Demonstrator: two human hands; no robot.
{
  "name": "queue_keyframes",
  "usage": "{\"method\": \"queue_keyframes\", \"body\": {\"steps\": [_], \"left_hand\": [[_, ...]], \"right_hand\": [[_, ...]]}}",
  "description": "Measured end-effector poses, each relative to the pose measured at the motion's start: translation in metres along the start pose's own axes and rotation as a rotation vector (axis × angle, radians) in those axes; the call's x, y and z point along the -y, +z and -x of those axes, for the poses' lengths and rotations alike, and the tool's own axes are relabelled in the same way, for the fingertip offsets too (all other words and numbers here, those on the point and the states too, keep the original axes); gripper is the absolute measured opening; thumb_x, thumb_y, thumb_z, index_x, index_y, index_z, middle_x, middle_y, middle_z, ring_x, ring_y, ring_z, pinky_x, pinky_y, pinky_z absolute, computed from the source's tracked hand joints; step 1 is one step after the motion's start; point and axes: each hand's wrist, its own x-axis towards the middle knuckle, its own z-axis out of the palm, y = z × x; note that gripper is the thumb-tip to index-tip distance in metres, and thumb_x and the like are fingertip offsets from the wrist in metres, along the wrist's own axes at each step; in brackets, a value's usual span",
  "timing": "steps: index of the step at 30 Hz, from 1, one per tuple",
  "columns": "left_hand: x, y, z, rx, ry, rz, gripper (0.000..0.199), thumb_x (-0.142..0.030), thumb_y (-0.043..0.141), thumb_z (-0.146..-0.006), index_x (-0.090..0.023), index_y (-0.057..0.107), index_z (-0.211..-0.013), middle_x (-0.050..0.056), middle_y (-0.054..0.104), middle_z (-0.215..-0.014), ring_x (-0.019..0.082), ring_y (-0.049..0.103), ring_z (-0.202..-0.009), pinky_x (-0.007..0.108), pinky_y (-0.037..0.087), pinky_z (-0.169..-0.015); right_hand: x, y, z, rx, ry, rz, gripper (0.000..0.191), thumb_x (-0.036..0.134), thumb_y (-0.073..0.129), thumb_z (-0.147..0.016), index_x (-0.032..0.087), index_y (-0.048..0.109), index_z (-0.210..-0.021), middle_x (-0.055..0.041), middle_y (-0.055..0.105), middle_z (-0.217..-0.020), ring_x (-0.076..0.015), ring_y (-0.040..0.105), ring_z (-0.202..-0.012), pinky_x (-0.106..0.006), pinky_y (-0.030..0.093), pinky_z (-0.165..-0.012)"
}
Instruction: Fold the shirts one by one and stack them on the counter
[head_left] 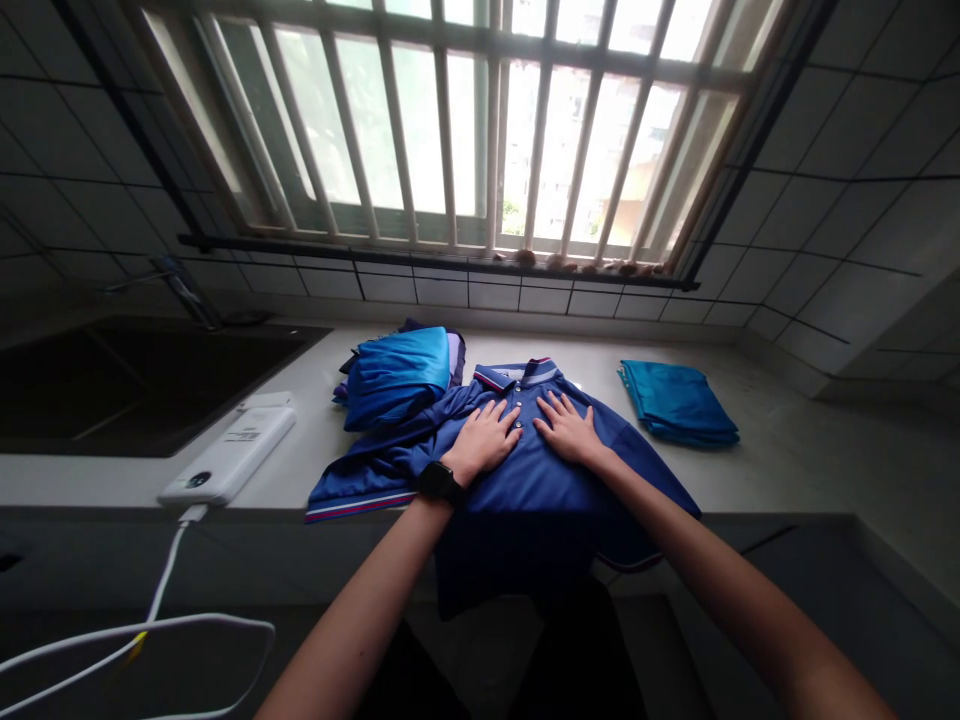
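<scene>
While daylight comes through one barred window (491,130), two bare hands press flat on one blue polo shirt (540,480) spread on the pale worktop (787,440). The left hand (484,438) and right hand (571,432) are apart, fingers spread, palms down on either side of the button strip, clamped on nothing. One dark watch (440,483) circles the left wrist.

The shirt lies front up, its striped collar toward the window; its lower part hangs over the near edge, too dark to make out fully. At least three pale buttons show.

To the left, touching the shirt, sits one pile of cloth (401,375), bright blue on top, with purple and dark layers partly hidden beneath, so I cannot count them. Well apart on the right lies one folded teal bundle (675,402), its layers likewise hard to count.

Farther left, one white device (232,455) has one white cable (169,570) plugged in, cut off by the picture's edge. Beyond it is one dark sink (281,345), also cut off, its contents too dim to tell, with one tap (184,290) behind.
</scene>
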Motion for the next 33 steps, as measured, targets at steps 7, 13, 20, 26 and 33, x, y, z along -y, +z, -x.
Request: {"method": "queue_keyframes", "body": {"steps": [7,13,20,26,33], "left_hand": [[0.011,-0.013,-0.007,0.075,-0.043,0.041,0.055,-0.054,0.046,-0.104,-0.019,0.061,-0.144,0.016,0.057,-0.155,0.033,0.049,-0.147,0.042,0.044,-0.118],[0.001,-0.002,0.001,-0.017,-0.11,-0.018,0.059,-0.053,0.033,-0.108,-0.023,0.05,-0.156,0.013,0.045,-0.166,0.032,0.037,-0.155,0.048,0.036,-0.124],[-0.004,-0.006,0.003,-0.039,-0.125,-0.032,0.059,-0.051,0.034,-0.108,-0.021,0.052,-0.155,0.014,0.046,-0.165,0.032,0.039,-0.155,0.047,0.036,-0.123],[-0.005,-0.006,0.0,-0.028,-0.132,-0.025,0.059,-0.05,0.034,-0.108,-0.021,0.051,-0.156,0.015,0.044,-0.166,0.032,0.038,-0.155,0.049,0.036,-0.123],[-0.003,-0.005,-0.002,-0.019,-0.129,-0.01,0.061,-0.051,0.032,-0.107,-0.02,0.05,-0.157,0.016,0.043,-0.167,0.033,0.037,-0.155,0.048,0.035,-0.124]], "right_hand": [[-0.019,-0.01,-0.028,0.017,-0.053,0.013,0.063,0.051,0.019,-0.109,0.032,0.023,-0.17,-0.0021,0.011,-0.178,-0.0337,0.01,-0.164,-0.081,0.011,-0.121],[-0.017,-0.022,-0.036,0.044,-0.06,0.051,0.059,0.042,0.02,-0.111,0.033,0.024,-0.169,-0.002,0.014,-0.178,-0.0324,0.011,-0.164,-0.08,0.011,-0.122],[-0.02,-0.036,0.02,-0.189,0.027,-0.003,0.055,0.036,0.032,-0.108,0.016,0.05,-0.157,-0.0138,0.046,-0.165,-0.0296,0.043,-0.152,-0.049,0.032,-0.127],[-0.113,-0.011,0.135,-0.233,0.551,-0.034,0.064,0.063,0.06,-0.093,0.012,0.07,-0.131,-0.0252,0.068,-0.132,-0.0408,0.065,-0.125,-0.047,0.054,-0.101],[-0.146,-0.006,0.152,-0.315,0.371,-0.239,0.023,0.043,0.062,-0.091,0.021,0.071,-0.091,-0.0105,0.078,-0.096,-0.0285,0.074,-0.093,-0.034,0.054,-0.081]]}}
